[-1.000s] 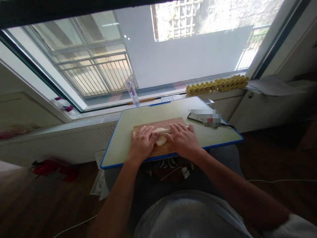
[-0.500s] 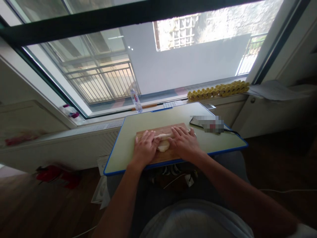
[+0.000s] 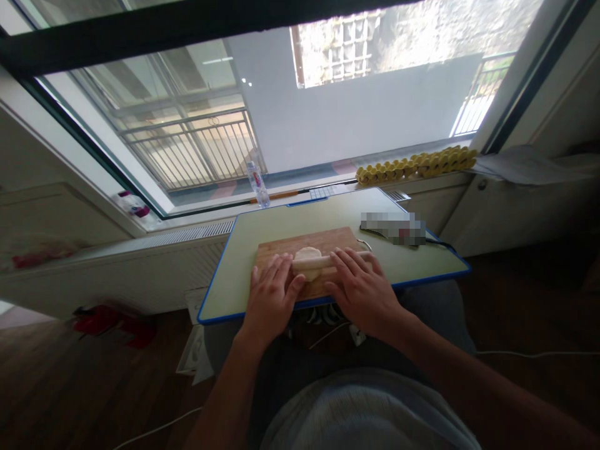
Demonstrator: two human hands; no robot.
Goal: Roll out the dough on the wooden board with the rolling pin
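Dough [image 3: 307, 252] lies on the wooden cutting board [image 3: 328, 239], flattened, with the rolling pin [image 3: 313, 262] crossing it so that it shows on both the far and the near side. Half a second ago most of it showed on the near side; the pin has since come back toward the person, baring the far edge. That points to a rolling stroke drawn over the dough's middle, thinning it, I judge. The left hand [image 3: 272, 294] rests its fingers at the pin's left end, the right hand [image 3: 364, 287] lays its own over the right part, thumbs held away from fingers; whether either grip curls around the wood, I cannot tell. The board sits at the near edge of the bench [image 3: 250, 228].
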